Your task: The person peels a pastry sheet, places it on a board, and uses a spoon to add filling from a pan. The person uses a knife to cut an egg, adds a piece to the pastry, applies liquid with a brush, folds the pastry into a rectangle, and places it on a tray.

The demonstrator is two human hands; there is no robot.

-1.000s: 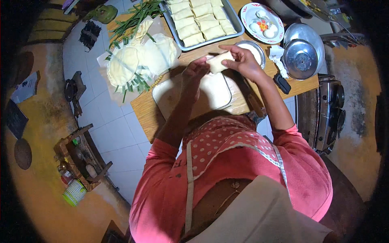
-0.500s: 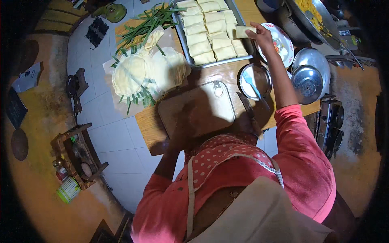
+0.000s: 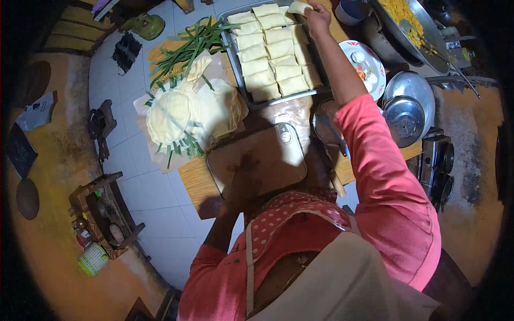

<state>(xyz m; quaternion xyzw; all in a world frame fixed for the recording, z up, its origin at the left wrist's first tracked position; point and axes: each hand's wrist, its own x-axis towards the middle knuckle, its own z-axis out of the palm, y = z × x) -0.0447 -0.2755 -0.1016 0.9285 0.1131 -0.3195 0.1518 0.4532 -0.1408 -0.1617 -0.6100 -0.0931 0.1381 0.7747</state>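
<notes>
My right hand (image 3: 319, 20) reaches over the far right corner of a metal tray (image 3: 247, 101), its fingers pinching a pale folded pastry roll (image 3: 299, 8). Rows of similar wrapped rolls (image 3: 278, 35) fill the tray. In deep shadow, my left hand (image 3: 242, 179) lies over the near left part of a cutting board (image 3: 278, 166); its fingers are too dark to make out. Round thin wrappers (image 3: 170, 115) are piled left of the board on paper, with cut green leaf strips (image 3: 187, 143) around them.
Long green leaves (image 3: 195, 45) lie left of the tray. To the right are a bowl (image 3: 326, 120) partly behind my arm, a knife (image 3: 336, 179), a white plate (image 3: 379, 64) with red trim, metal lids (image 3: 404, 120) and a large pan (image 3: 439, 59) of yellow filling.
My right hand has carried the roll farther away, from the tray's right side to its far right corner. My left hand stays over the board. The view has shifted slightly.
</notes>
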